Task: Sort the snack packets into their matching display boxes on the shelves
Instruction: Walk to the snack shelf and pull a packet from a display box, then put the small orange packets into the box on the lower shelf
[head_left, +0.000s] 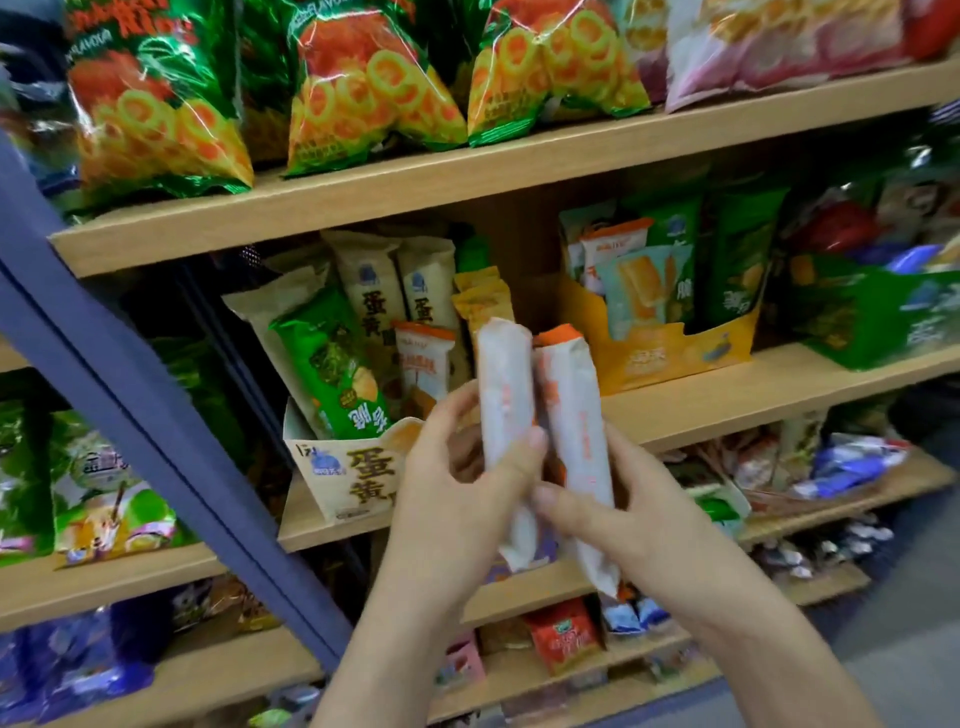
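Our left hand (457, 483) curls its fingers round one long white-and-orange foil packet (505, 384); our right hand (639, 514) grips its twin packet (571, 410) just beside it, both held before the cream cardboard display box (358, 478) on the wooden shelf (727, 395)

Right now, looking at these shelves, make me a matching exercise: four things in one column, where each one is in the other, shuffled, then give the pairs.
Things
1. ring-snack bags
2. green packet
3. orange-topped white packet
4. yellow display box

Places
A. gripped by the right hand
B. on the middle shelf, right of the cream display box
C. on the upper shelf
D. leaning in the cream display box

Pairs: 1-C, 2-D, 3-A, 4-B.
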